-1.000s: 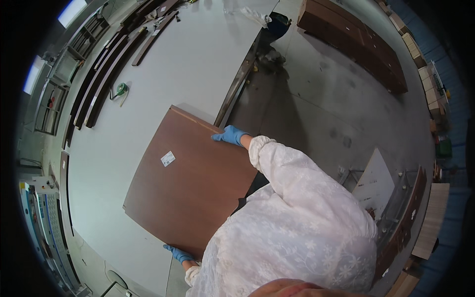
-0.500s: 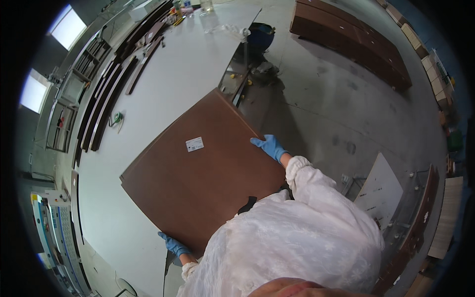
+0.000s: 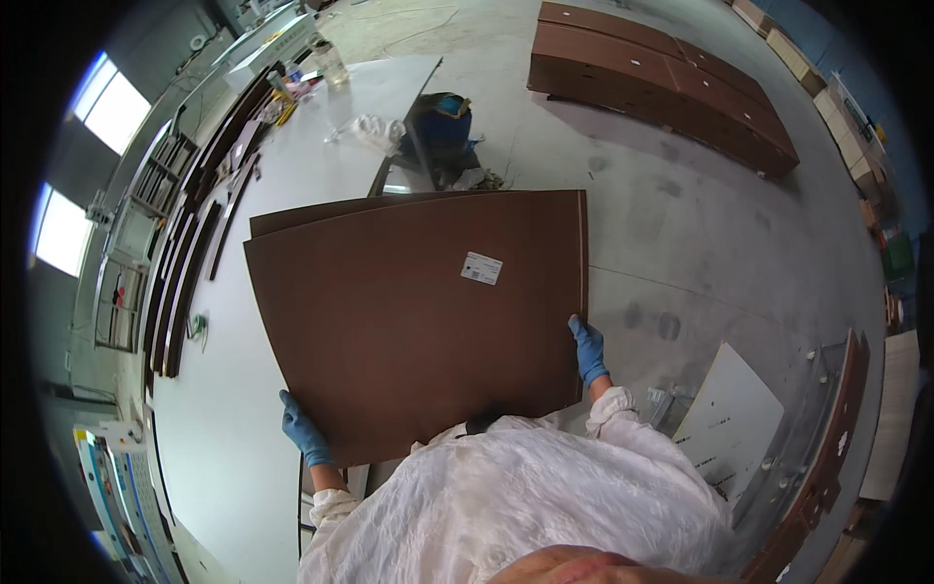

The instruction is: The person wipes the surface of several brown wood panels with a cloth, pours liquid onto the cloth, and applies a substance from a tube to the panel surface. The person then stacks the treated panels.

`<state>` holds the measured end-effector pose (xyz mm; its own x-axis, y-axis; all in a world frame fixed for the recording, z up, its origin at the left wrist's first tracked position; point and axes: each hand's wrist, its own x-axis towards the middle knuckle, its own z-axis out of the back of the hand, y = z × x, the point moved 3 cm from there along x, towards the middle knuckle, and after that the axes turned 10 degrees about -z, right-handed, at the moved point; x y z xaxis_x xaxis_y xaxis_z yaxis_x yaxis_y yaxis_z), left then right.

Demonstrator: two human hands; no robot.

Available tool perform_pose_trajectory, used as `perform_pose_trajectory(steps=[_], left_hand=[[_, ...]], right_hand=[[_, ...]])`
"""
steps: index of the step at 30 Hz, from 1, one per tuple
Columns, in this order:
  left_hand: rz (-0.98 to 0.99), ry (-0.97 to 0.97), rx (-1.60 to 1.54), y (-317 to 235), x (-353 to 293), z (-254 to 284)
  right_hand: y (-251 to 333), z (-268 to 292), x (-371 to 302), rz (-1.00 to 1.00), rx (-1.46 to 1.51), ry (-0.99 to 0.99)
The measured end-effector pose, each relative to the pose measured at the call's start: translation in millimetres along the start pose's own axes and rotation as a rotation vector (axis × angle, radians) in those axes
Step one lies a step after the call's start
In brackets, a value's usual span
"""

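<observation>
Two large brown panels (image 3: 409, 321), one stacked a little askew on the other, are held flat in front of my body. A white printed label (image 3: 482, 269) sticks to the upper panel, right of its middle. My left hand (image 3: 305, 430), in a blue glove, grips the panels' left edge near the front corner. Also gloved in blue, my right hand (image 3: 588, 350) grips the right edge. The undersides of the panels and the finger parts beneath them are hidden. Part of the panels overlaps the white table (image 3: 224, 438) in view.
Dark brown strips (image 3: 185, 292) and a green tape measure (image 3: 198, 327) lie along the table's left side. A clear jar (image 3: 331, 63) stands at its far end. Beyond is a dark blue bin (image 3: 443, 127). Stacked brown panels (image 3: 662, 88) stand on the floor; a white board (image 3: 730, 419) is at right.
The panels have swung clockwise and rightward, away from the table, and the label has moved right with them. Both hands keep hold of the edges while my body turns right.
</observation>
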<state>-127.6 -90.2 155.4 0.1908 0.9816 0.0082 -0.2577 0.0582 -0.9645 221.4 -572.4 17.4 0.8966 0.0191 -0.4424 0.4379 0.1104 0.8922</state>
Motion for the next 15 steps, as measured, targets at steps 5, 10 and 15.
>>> perform_pose_trajectory(steps=[5,10,15], left_hand=[[-0.088,0.143,0.041,-9,41,-161],[-0.296,0.370,0.085,-38,116,-370],[-0.325,0.664,0.169,-106,153,-563]], right_hand=[[10,50,84,-0.082,0.022,-0.174],[49,91,163,-0.075,0.081,-0.405],[90,109,202,-0.191,0.169,-0.567]])
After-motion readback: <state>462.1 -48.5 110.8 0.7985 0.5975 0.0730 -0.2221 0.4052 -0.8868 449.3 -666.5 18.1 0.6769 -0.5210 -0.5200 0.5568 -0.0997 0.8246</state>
